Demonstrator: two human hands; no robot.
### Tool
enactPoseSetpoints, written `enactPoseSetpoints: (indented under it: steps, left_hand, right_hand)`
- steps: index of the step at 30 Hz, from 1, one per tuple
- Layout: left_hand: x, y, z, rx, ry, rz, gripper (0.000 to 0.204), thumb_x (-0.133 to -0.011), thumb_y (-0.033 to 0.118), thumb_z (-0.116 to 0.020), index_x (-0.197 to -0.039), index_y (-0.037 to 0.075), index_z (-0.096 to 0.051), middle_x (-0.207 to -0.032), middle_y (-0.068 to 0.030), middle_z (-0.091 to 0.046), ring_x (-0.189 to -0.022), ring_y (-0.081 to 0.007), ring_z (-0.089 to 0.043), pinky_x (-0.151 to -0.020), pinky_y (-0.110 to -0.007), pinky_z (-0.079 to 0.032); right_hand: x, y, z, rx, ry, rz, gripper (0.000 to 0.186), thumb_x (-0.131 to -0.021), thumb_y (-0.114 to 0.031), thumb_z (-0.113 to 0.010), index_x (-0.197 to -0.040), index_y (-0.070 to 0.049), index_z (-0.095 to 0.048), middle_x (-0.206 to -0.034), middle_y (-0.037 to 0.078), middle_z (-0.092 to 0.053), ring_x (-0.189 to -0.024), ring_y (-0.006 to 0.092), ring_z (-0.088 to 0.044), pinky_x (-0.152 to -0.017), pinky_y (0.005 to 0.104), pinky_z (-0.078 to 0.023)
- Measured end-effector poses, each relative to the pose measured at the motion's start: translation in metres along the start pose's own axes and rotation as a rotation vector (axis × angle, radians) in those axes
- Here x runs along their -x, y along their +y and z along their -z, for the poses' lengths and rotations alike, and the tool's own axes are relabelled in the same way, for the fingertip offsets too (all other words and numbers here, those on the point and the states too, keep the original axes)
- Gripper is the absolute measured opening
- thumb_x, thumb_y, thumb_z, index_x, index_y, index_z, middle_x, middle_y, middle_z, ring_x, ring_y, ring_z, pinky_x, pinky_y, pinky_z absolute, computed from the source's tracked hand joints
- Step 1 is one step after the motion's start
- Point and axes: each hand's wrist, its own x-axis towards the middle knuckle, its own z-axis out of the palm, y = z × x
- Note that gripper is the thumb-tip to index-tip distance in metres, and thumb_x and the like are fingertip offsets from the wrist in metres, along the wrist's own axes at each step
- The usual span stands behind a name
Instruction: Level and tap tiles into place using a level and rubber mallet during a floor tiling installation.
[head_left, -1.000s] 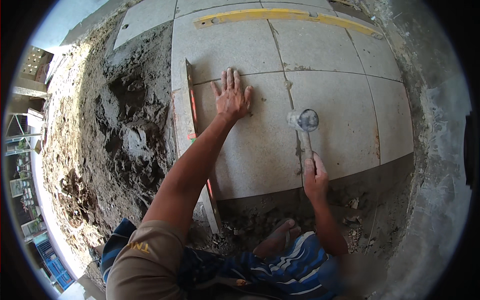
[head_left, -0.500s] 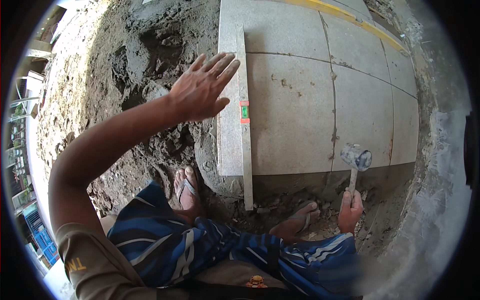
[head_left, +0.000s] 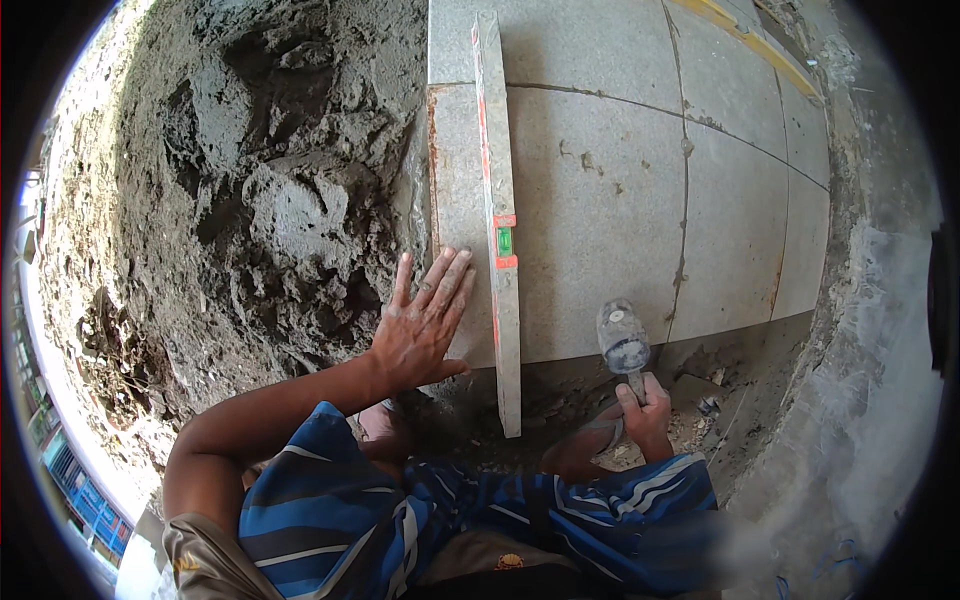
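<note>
My left hand [head_left: 420,325] lies flat with fingers spread on the near left corner of a pale tile [head_left: 580,230]. It holds nothing. Just right of its fingertips a long spirit level [head_left: 507,330] rests on the tiles, its near end sticking out past their front edge. A green vial with red ends sits in the level's middle. My right hand [head_left: 648,412] is closed around the short handle of a mallet [head_left: 622,336]. The mallet's grey, mortar-smeared head is over the front part of the same tile; whether it touches the surface I cannot tell.
Wet, lumpy mortar [head_left: 300,215] spreads along the tiles' left side. A yellow straightedge [head_left: 770,55] lies across the tiles at the far right. Along the right runs a rough concrete edge [head_left: 845,290]. My sandalled feet stand on the dirt before the tiles.
My left hand has come down and nearer, from beside the level onto the tile corner. My right hand has moved the mallet left toward the level. The level stays on the tiles.
</note>
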Motion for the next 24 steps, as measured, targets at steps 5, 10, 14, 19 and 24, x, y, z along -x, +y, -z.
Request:
enactPoseSetpoints:
  steps: [5, 10, 14, 19, 24]
  left_hand:
    - [-0.005, -0.006, -0.003, 0.077, -0.03, 0.008, 0.128, -0.073, 0.072, -0.078, -0.164, -0.004, -0.028, -0.174, -0.0202, -0.02, -0.164, -0.0368, -0.013, -0.127, -0.07, -0.01]
    - [-0.01, -0.008, -0.006, 0.101, -0.055, 0.003, 0.129, -0.072, 0.073, -0.078, -0.163, -0.004, -0.028, -0.174, -0.0215, -0.021, -0.163, -0.0384, -0.014, -0.126, -0.071, -0.006]
    - [-0.012, -0.008, -0.006, 0.109, -0.068, -0.013, 0.131, -0.07, 0.074, -0.079, -0.162, -0.005, -0.029, -0.173, -0.0229, -0.021, -0.163, -0.0397, -0.014, -0.125, -0.072, -0.003]
    - [-0.012, -0.007, -0.013, 0.113, -0.07, 0.001, 0.131, -0.069, 0.074, -0.079, -0.163, -0.003, -0.029, -0.174, -0.0218, -0.021, -0.163, -0.0392, -0.014, -0.125, -0.074, -0.003]
    - [-0.012, -0.007, -0.013, 0.117, -0.073, 0.011, 0.132, -0.069, 0.075, -0.078, -0.163, -0.002, -0.029, -0.174, -0.0206, -0.021, -0.163, -0.0385, -0.013, -0.125, -0.074, -0.003]
  right_hand:
    - [-0.005, -0.01, -0.002, 0.095, -0.037, 0.12, 0.03, -0.089, -0.027, -0.081, -0.088, -0.002, -0.064, -0.07, 0.015, -0.067, -0.064, 0.0316, -0.07, -0.061, 0.0414, -0.054]
    - [-0.012, -0.016, -0.003, 0.085, -0.11, 0.091, 0.031, -0.089, -0.028, -0.082, -0.088, -0.003, -0.064, -0.069, 0.017, -0.067, -0.064, 0.0354, -0.071, -0.06, 0.0411, -0.054]
    - [-0.022, -0.014, -0.002, 0.101, -0.149, 0.133, 0.034, -0.088, -0.032, -0.081, -0.088, -0.003, -0.064, -0.07, 0.018, -0.066, -0.064, 0.0381, -0.07, -0.06, 0.0412, -0.054]
    - [-0.025, -0.006, -0.007, 0.082, -0.185, 0.188, 0.037, -0.091, -0.037, -0.075, -0.087, -0.002, -0.063, -0.066, 0.016, -0.062, -0.061, 0.0394, -0.067, -0.058, 0.0419, -0.053]
    - [-0.022, -0.002, -0.007, -0.017, -0.148, 0.339, 0.037, -0.093, -0.037, -0.07, -0.086, -0.003, -0.061, -0.064, 0.015, -0.058, -0.057, 0.0406, -0.063, -0.056, 0.0444, -0.052]
